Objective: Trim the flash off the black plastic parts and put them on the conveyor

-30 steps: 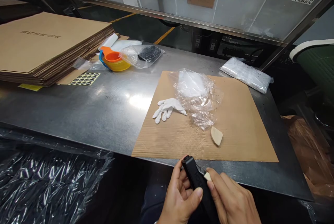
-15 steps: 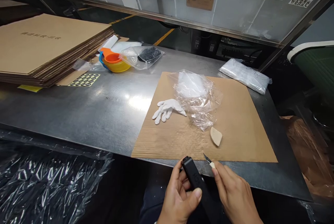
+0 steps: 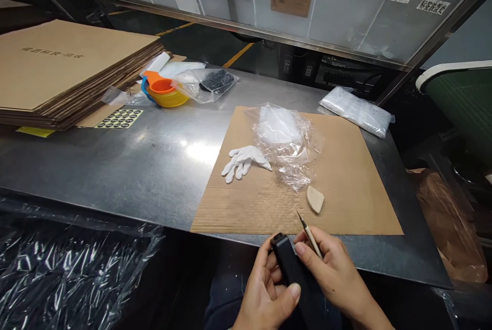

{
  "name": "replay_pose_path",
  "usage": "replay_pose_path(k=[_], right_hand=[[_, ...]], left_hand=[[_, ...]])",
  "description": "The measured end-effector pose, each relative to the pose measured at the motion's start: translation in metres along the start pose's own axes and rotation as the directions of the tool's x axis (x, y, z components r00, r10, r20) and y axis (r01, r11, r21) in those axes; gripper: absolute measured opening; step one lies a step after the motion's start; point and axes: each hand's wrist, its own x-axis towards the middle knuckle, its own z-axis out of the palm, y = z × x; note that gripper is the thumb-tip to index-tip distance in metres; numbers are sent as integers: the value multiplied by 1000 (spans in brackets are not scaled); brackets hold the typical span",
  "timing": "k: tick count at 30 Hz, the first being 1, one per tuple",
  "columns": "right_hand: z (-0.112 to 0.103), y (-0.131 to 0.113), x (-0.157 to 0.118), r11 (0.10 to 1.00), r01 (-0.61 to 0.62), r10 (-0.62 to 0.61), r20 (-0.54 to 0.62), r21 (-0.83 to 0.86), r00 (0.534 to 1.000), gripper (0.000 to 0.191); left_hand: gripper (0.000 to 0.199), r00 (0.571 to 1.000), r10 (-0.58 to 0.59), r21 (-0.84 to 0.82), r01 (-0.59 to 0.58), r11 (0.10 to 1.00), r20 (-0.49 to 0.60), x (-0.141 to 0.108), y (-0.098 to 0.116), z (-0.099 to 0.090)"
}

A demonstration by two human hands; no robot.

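Cardboard stack (image 3: pixel 77 63): upper left of the frame, flat brown sheets with layered, rough edges.
Coloured cups (image 3: pixel 169 101): upper left of centre, smooth and round, orange inside yellow.
White glove (image 3: pixel 246 158): near the centre, soft cloth, fingers spread on the flat cardboard sheet (image 3: pixel 357 191).
Left hand (image 3: pixel 265 289): bottom centre, fingers curled around the black piece, thumb pressed along it.
Clear bag (image 3: pixel 282 130): centre, thin, shiny and crumpled, with something white inside.
Black piece (image 3: pixel 290 261): bottom centre, long, with rounded corners, tilted; it seems to be smooth and hard.
Step in hand: I judge it is close work on the piece's edge – the next move calls for a steady left hold, and the point kept away from the skin.
Slim pointed tool (image 3: pixel 314 242): lower centre, pale handle, dark tip toward upper left.
Right hand (image 3: pixel 338 271): lower right of centre, fingers nearly closed, tool lodged between them – thumb and fingertip are at the black piece; whether they pinch something small, I cannot tell.
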Motion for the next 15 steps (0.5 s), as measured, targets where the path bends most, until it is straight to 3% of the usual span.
replay_pose_path(k=[4, 7, 11, 15], right_hand=[[4, 0, 8, 958, -128, 109, 88, 257, 990, 30], [6, 2, 7, 929, -183, 167, 77, 322, 983, 34], [8, 3, 1, 975, -72, 85, -51, 212, 995, 30], [8, 4, -5, 994, 109, -110, -128, -13, 986, 18]], left_hand=[[77, 999, 3, -1, -3, 1000, 48, -2, 0, -2], [77, 998, -7, -6, 7, 1000, 66, -2, 2, -2], [76, 998, -3, 0, 3, 1000, 59, -1, 4, -3], [77, 999, -3, 25, 2, 1000, 54, 0, 2, -4]])
